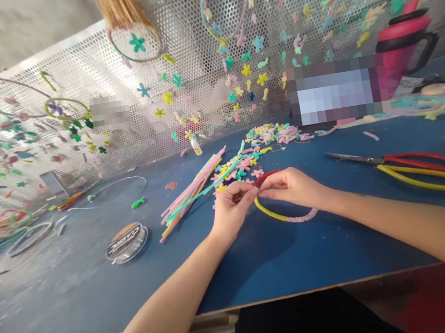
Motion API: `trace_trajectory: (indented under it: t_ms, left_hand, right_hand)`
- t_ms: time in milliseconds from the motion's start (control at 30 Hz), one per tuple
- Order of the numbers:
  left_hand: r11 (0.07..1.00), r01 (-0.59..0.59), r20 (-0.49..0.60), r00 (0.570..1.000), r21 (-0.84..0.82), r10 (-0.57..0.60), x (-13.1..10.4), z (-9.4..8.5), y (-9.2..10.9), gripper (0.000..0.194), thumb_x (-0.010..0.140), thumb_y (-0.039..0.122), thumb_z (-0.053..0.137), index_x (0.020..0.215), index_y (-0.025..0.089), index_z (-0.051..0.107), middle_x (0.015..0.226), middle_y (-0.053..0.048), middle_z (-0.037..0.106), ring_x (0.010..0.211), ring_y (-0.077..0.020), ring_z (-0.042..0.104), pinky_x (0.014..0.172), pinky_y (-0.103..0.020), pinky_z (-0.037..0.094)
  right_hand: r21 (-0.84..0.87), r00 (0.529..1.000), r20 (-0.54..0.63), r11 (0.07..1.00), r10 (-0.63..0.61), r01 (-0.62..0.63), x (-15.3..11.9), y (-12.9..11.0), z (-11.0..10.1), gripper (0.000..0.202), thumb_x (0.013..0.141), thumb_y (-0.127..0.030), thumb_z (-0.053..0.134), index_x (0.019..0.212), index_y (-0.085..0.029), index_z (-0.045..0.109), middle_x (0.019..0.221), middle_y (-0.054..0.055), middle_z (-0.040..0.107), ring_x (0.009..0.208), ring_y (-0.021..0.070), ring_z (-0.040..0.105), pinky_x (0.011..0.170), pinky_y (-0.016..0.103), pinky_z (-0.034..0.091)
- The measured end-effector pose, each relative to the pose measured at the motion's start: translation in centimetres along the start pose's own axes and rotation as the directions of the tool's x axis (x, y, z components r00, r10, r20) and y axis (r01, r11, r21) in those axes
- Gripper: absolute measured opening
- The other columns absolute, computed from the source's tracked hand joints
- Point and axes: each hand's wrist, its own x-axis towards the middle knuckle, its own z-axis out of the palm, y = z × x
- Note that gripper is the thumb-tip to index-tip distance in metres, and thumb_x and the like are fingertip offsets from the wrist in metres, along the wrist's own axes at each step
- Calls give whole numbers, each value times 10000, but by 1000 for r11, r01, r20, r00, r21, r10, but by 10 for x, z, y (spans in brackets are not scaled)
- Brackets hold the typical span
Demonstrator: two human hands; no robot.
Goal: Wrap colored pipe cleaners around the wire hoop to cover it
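Observation:
A ring (272, 212) wrapped in red, yellow and pale pink fuzzy stems lies low over the blue table. My left hand (232, 205) pinches its left side, where the red and yellow parts come near each other. My right hand (293, 186) has its thumb and fingers closed on the red upper part, close to my left fingertips. What lies between the fingertips is too small to tell. Just behind my hands is a heap of small pastel flowers (240, 170). A bundle of pink, green and orange stems (192, 191) lies beside my left hand.
Scissors (377, 160) with red and yellow handles lie at right. A spool (127, 242) is at left, a small glue bottle (196, 147) behind. A pink tumbler (402, 48) stands back right. Decorated rings hang before a perforated metal panel (196, 52). The table edge (269, 298) runs near me.

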Motion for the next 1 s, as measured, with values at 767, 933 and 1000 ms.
trace_trajectory:
  t_ms: [767, 933, 1000]
  left_hand:
    - [971, 236, 115, 966, -28, -232, -1, 7, -16, 267, 726, 365, 637, 796, 110, 603, 689, -32, 624, 526, -69, 531, 420, -155, 362]
    - [942, 311, 27, 950, -125, -310, 4, 6, -15, 236, 699, 328, 653, 761, 112, 580, 623, -1, 572, 470, -50, 485, 387, -145, 352]
    - [934, 322, 1, 946, -156, -325, 5, 5, -15, 220, 690, 311, 654, 756, 116, 577, 620, 4, 568, 451, -47, 476, 364, -143, 338]
  right_hand:
    - [94, 1000, 5, 996, -12, 12, 2, 0, -8, 287, 794, -392, 538, 895, -158, 669, 829, 50, 673, 746, 169, 592, 690, 285, 450]
    - [-58, 991, -112, 996, -69, 63, 3, 0, -18, 278, 833, -366, 479, 955, -175, 641, 639, 8, 569, 579, 128, 494, 529, 235, 368]
    - [-94, 988, -128, 993, -86, 74, 3, -3, -20, 268, 843, -343, 466, 992, -174, 612, 543, -40, 426, 492, 100, 386, 472, 224, 295]
